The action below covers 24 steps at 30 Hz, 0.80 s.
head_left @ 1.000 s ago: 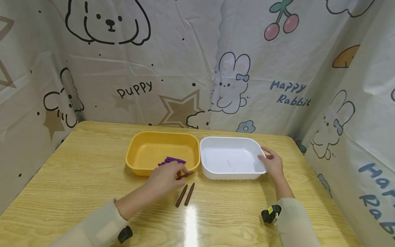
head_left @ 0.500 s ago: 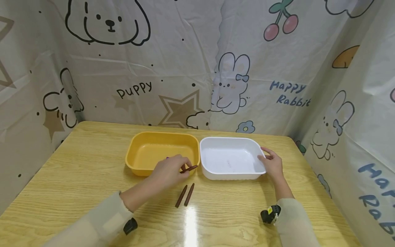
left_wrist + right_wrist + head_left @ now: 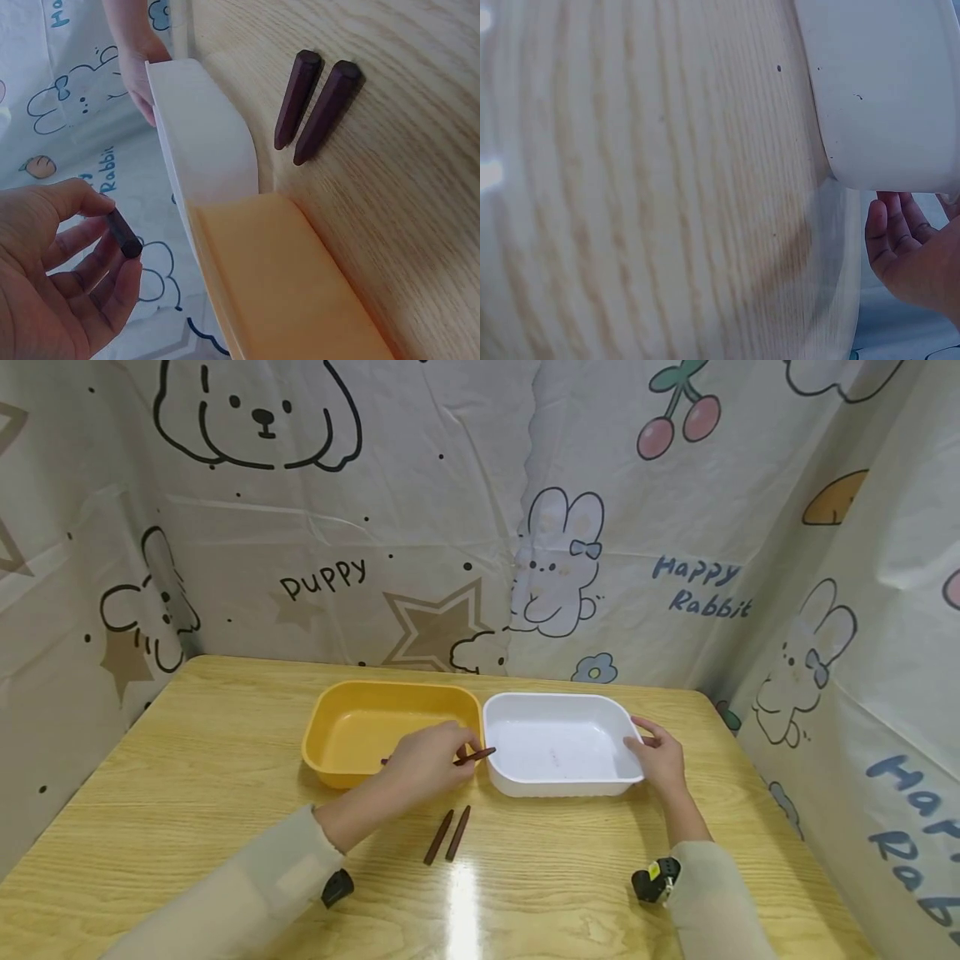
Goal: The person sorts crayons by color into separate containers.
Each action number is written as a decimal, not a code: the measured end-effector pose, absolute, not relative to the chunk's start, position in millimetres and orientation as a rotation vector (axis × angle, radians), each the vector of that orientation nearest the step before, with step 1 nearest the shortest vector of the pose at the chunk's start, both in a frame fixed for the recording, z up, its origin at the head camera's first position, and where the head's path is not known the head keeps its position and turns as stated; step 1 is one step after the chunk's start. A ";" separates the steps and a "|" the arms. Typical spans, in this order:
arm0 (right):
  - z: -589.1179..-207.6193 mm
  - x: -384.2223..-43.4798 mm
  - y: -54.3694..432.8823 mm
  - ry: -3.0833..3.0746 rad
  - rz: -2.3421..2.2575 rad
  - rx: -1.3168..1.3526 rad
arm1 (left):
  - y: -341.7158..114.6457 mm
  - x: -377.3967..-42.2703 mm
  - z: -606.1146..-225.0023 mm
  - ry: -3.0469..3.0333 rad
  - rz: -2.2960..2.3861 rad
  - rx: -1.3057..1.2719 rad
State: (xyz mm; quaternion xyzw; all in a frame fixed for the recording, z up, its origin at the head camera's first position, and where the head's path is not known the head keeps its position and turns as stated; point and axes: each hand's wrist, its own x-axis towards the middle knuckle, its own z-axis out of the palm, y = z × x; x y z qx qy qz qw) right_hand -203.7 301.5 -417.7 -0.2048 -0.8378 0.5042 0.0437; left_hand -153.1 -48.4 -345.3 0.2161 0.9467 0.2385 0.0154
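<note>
My left hand (image 3: 423, 764) pinches a dark brown crayon (image 3: 482, 754) between thumb and fingers, above the spot where the yellow basin (image 3: 352, 777) meets the white basin (image 3: 562, 787). In the left wrist view this crayon (image 3: 124, 235) shows a six-sided body. Two more brown crayons, a left one (image 3: 438, 837) and a right one (image 3: 458, 833), lie side by side on the table in front of the basins. My right hand (image 3: 660, 762) grips the white basin's right rim, thumb inside and fingers outside. Purple sticks in the yellow basin are mostly hidden behind my left hand.
Both basins stand side by side on the wood-grain table (image 3: 225, 793). A printed cloth (image 3: 420, 510) hangs behind the table and along its sides. Small dark specks mark the outer wall of the white basin (image 3: 885, 90) in the right wrist view.
My left hand has moved up and to the right with the brown crayon, from the yellow basin's front edge to the white basin's left rim. The right hand keeps its hold.
</note>
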 end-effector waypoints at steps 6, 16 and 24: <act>-419.4 -205.2 302.4 -2.562 1.530 -0.624 | -41.7 -159.4 -341.3 2.932 0.731 0.699; -420.6 -206.3 302.3 -2.554 1.539 -0.650 | -28.0 -170.8 -338.4 2.911 0.689 0.848; -421.3 -206.8 302.8 -2.546 1.535 -0.655 | -19.3 -181.2 -339.3 2.878 0.677 0.932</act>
